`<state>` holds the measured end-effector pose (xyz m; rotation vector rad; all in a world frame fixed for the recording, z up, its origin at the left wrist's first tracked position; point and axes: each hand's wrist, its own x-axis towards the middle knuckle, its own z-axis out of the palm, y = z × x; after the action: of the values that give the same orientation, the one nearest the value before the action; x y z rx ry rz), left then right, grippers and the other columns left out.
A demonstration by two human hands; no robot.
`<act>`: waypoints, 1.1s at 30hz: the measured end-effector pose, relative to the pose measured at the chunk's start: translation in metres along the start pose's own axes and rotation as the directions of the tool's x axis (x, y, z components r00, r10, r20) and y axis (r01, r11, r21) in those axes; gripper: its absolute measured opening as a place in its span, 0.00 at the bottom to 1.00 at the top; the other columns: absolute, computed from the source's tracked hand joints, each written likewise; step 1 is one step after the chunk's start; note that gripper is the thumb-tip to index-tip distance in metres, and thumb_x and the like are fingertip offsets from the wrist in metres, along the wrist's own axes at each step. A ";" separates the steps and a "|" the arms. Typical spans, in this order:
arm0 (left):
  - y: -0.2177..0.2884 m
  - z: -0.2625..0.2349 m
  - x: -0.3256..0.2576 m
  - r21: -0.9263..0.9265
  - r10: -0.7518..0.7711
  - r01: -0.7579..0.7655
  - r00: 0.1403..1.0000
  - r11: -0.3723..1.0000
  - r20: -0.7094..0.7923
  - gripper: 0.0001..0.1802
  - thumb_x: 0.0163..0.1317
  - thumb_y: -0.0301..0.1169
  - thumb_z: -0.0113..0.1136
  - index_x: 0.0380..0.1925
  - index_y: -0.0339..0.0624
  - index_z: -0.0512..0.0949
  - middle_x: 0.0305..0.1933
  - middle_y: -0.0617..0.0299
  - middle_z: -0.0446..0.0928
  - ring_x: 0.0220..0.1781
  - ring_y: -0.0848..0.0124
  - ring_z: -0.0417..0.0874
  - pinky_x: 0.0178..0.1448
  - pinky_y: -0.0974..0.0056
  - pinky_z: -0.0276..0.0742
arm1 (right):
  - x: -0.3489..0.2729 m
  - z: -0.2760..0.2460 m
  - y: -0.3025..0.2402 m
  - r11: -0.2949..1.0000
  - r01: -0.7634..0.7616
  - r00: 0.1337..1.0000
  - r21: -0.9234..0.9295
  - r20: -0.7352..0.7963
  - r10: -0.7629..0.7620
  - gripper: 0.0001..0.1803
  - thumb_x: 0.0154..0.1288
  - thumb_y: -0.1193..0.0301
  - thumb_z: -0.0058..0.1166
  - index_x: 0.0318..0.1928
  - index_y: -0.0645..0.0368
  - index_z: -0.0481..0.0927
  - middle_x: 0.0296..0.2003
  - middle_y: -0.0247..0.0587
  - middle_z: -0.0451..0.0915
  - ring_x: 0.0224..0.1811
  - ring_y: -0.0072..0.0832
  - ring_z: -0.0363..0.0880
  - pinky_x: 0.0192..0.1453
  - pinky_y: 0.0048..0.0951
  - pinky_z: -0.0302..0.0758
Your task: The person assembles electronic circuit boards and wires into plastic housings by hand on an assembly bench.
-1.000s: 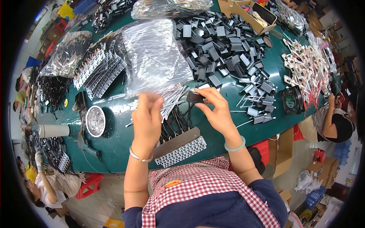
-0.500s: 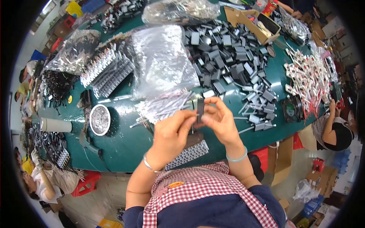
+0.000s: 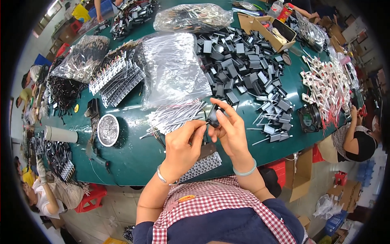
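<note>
Case: 1, black [image 3: 213,116], up betw. my 2 hands, over the near part of the green table [image 3: 134,162]; I take clock dirs from it, 12 = far side.
R hand: mine [image 3: 230,134], thumb + index bent round the case, a case-width apart, gripping it.
L hand: mine [image 3: 183,142], thumb + index tips drawn close at the case's near end, approx 8 o'clock; can't tell if they've got its edge or sth thin.
Writing: orange patch [image 3: 187,198] w/ lettering, on my checked apron [image 3: 219,193] at 6–7; red pack [image 3: 285,14] at 1, print too small to read.
Bangles: 2, silver one [image 3: 161,175] on my L wrist, pale green one [image 3: 245,170] on my R.
Board: 1 pale gridded panel [image 3: 202,167] at 6–7, partly behind my L hand; dark strip [image 3: 208,150] along its far edge.
White sticks: heap [image 3: 174,116] at 9, too many to count.
Bags: at least 4 clear ones; nearest [image 3: 174,69] at 11, just past the sticks.
Spare cases: big heap [image 3: 248,61] at 1, dozens.
Red-and-white parts: 1 heap [image 3: 327,85], betw. 2 and 3.
Fan: 1, black [image 3: 310,118], at 3.
Bowl: 1, white rim [image 3: 99,132], silvery bits inside, at 9.
Gun: 1, grey-green [image 3: 97,155], at 8.
Cup: 1, pale cylinder [image 3: 61,134], lying at 9, past the bowl.
</note>
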<state>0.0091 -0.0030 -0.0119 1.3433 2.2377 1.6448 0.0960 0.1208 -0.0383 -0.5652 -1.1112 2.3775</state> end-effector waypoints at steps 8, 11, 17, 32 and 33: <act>-0.001 0.006 -0.002 0.024 0.036 -0.035 0.999 0.999 -0.017 0.03 0.60 0.19 0.62 0.34 0.33 0.80 0.21 0.61 0.78 0.19 0.80 0.75 0.22 0.74 0.67 | -0.007 0.003 0.001 0.996 0.070 0.997 -0.059 -0.020 -0.071 0.23 0.72 0.71 0.51 0.63 0.66 0.67 0.33 0.41 0.79 0.27 0.23 0.81 0.23 0.21 0.78; -0.002 0.005 -0.003 0.064 0.037 -0.036 0.999 0.997 -0.008 0.03 0.59 0.19 0.62 0.33 0.34 0.80 0.20 0.60 0.78 0.18 0.80 0.75 0.22 0.73 0.67 | -0.011 0.008 0.002 0.974 0.147 0.987 -0.174 -0.033 -0.155 0.23 0.72 0.70 0.51 0.64 0.66 0.66 0.34 0.40 0.80 0.27 0.21 0.80 0.23 0.20 0.77; -0.001 0.002 -0.003 0.147 0.072 -0.070 0.997 0.987 -0.008 0.03 0.58 0.19 0.63 0.32 0.36 0.80 0.21 0.59 0.79 0.19 0.76 0.79 0.23 0.71 0.71 | -0.017 0.016 0.000 0.885 0.283 0.952 -0.370 -0.001 -0.305 0.24 0.71 0.73 0.51 0.64 0.67 0.65 0.37 0.43 0.80 0.28 0.22 0.81 0.29 0.20 0.79; -0.011 -0.014 0.009 -0.504 -0.499 0.629 0.777 0.592 0.384 0.09 0.63 0.23 0.60 0.41 0.30 0.74 0.25 0.59 0.80 0.17 0.78 0.76 0.18 0.75 0.71 | -0.011 -0.001 0.002 0.662 0.480 0.875 -0.576 0.259 -0.409 0.30 0.64 0.75 0.59 0.66 0.55 0.69 0.57 0.41 0.69 0.49 0.25 0.73 0.46 0.26 0.74; -0.014 -0.014 0.008 -0.512 -0.511 0.628 0.777 0.586 0.368 0.10 0.63 0.23 0.61 0.41 0.29 0.73 0.26 0.57 0.80 0.17 0.77 0.77 0.17 0.74 0.72 | -0.010 -0.001 0.004 0.555 0.561 0.818 -0.615 0.309 -0.484 0.31 0.63 0.73 0.60 0.67 0.52 0.69 0.62 0.43 0.64 0.55 0.28 0.70 0.51 0.29 0.73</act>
<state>-0.0115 -0.0086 -0.0141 0.4853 1.5364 1.6603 0.1037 0.1133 -0.0404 -0.2556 -1.9186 1.4303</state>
